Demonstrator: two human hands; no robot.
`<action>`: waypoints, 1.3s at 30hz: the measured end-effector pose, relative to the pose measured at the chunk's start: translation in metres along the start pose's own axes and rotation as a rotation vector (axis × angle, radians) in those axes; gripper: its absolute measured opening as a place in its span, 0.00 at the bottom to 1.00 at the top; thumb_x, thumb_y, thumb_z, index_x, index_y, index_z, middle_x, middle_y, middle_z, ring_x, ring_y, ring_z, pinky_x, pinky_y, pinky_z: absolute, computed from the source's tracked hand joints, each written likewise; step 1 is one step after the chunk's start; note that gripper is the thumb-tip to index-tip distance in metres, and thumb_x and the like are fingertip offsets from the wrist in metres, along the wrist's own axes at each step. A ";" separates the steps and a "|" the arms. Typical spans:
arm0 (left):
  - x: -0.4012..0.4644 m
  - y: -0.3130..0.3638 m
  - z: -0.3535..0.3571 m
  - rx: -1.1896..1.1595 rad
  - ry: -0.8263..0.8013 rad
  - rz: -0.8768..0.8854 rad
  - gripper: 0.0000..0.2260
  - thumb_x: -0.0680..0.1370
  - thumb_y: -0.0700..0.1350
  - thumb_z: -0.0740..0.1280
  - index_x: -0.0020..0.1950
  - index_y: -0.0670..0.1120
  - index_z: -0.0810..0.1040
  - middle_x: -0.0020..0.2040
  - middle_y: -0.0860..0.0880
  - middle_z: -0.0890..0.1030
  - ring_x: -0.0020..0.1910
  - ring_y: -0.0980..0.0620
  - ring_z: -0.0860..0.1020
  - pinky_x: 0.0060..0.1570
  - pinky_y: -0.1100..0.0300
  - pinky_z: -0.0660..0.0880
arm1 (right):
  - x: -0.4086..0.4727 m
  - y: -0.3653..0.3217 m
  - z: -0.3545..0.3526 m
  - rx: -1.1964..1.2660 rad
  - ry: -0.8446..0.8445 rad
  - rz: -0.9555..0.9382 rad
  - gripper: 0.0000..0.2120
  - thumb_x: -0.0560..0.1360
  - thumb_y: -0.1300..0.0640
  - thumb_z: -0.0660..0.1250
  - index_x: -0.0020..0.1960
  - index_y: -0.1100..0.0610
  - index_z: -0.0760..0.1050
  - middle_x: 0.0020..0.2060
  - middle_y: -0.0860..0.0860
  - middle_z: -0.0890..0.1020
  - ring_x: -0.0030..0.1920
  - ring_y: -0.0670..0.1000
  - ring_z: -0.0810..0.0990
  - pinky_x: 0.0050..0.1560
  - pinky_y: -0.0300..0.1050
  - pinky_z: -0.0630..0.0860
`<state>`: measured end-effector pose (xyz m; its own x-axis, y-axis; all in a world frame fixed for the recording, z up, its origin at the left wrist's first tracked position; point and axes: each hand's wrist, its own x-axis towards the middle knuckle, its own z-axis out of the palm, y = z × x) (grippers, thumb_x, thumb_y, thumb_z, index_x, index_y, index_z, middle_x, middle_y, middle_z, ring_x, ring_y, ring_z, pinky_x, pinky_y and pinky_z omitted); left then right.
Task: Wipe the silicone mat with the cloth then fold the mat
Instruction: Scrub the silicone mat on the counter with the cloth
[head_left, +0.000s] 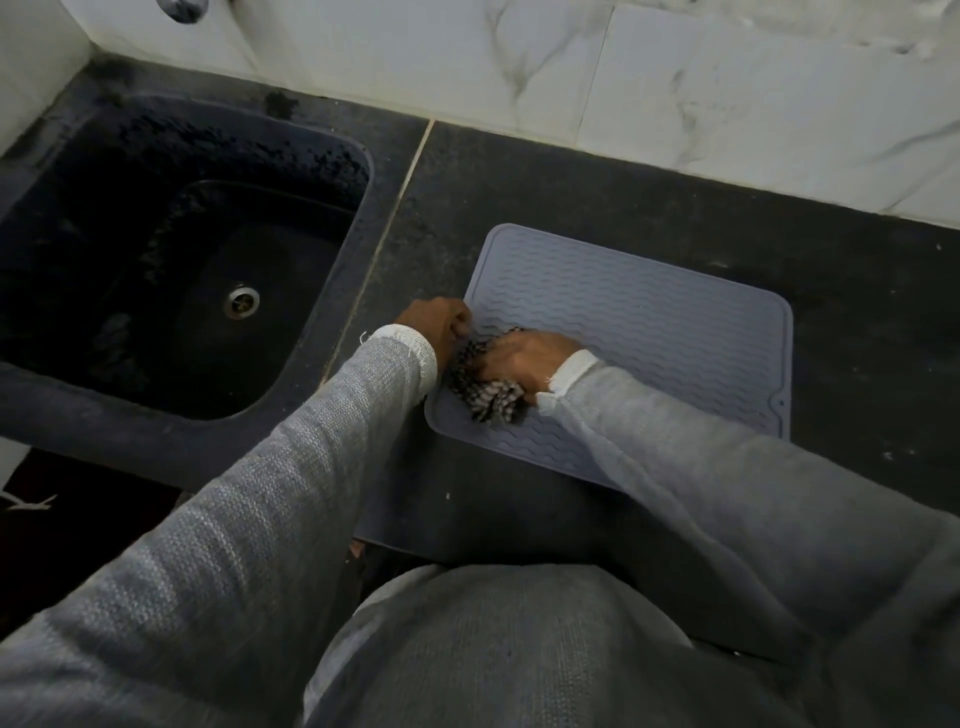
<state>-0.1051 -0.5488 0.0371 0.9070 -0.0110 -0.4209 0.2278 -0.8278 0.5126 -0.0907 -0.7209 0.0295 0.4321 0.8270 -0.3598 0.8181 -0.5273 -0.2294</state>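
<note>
- Silicone mat (649, 332) is lying flat on the dark tabletop (675, 197), just right of the sink (171, 249), with its far edge angled a little toward the tiled wall (571, 62)
- Right hand (524, 358) is pressing a bunched checked cloth (485, 395) onto the mat's near-left part, fingers curled over the wad, so its grip is closing on the cloth
- Left hand (439, 327) is sitting at the mat's left edge with fingers curled down; it looks to be pinching or pinning that rim to steady it, though the fingertips are partly hidden, so I cannot tell for sure
- Wiping seems to be under way, with folding not yet begun and much of the ribbed surface to the right not under the cloth
- Mat is looking soft, light and floppy, with a wavy ribbed face that is likely grabbing the cloth, so it may be dragging or wrinkling unless one edge is being held
- For folding, taking hold at the raised rim near a corner is looking best, since the sheet should be bending easily and lifting without much force
- Its near edge is running close to the tabletop's front lip, and the right sleeve (701, 457) is covering the near-right corner
- Open tabletop is showing beyond the far and right edges, giving room to sweep or flip; on the left the sink's drop is near, so wide strokes that way are carrying some risk
</note>
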 end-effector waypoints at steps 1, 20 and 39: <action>-0.001 0.000 0.000 -0.020 -0.001 0.003 0.21 0.72 0.29 0.58 0.63 0.39 0.76 0.56 0.41 0.81 0.56 0.43 0.79 0.61 0.56 0.74 | -0.004 0.004 0.000 0.002 -0.018 0.013 0.16 0.78 0.51 0.60 0.63 0.53 0.74 0.63 0.53 0.77 0.65 0.55 0.72 0.62 0.53 0.72; -0.009 0.002 0.001 -0.059 -0.011 0.031 0.22 0.73 0.29 0.58 0.66 0.37 0.73 0.58 0.39 0.80 0.57 0.41 0.78 0.62 0.53 0.73 | -0.021 0.005 -0.008 -0.042 -0.105 -0.011 0.17 0.77 0.53 0.61 0.66 0.50 0.71 0.68 0.50 0.73 0.68 0.54 0.71 0.63 0.53 0.72; -0.002 -0.003 0.002 0.096 -0.031 0.060 0.20 0.75 0.34 0.60 0.66 0.45 0.73 0.59 0.46 0.80 0.57 0.46 0.78 0.62 0.55 0.73 | -0.031 -0.011 0.000 0.084 -0.022 -0.022 0.16 0.77 0.53 0.63 0.64 0.51 0.74 0.66 0.49 0.76 0.67 0.52 0.72 0.64 0.52 0.71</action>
<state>-0.1080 -0.5471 0.0347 0.9064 -0.0784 -0.4150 0.1367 -0.8752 0.4640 -0.1126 -0.7406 0.0427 0.4051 0.8348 -0.3729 0.7926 -0.5239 -0.3120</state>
